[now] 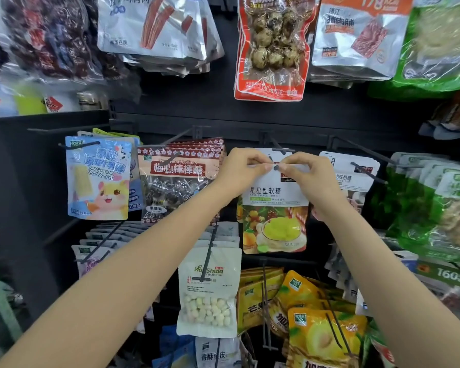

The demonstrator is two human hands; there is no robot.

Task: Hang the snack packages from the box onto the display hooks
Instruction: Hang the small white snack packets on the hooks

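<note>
Forearms entered from below. Left hand [241,168] and right hand [307,172] pinched the star-candy pouch [275,208] beside its hang-hole. It appeared light, pliable and slippery.

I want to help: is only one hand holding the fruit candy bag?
No, the left hand and right hand both pinch the candy bag.

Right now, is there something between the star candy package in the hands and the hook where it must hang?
Nothing visible blocks it. The left hand and right hand pinch the top edge of the star candy package, whose hang hole sits just below the hook tip. No other package is visible on that hook.
</note>
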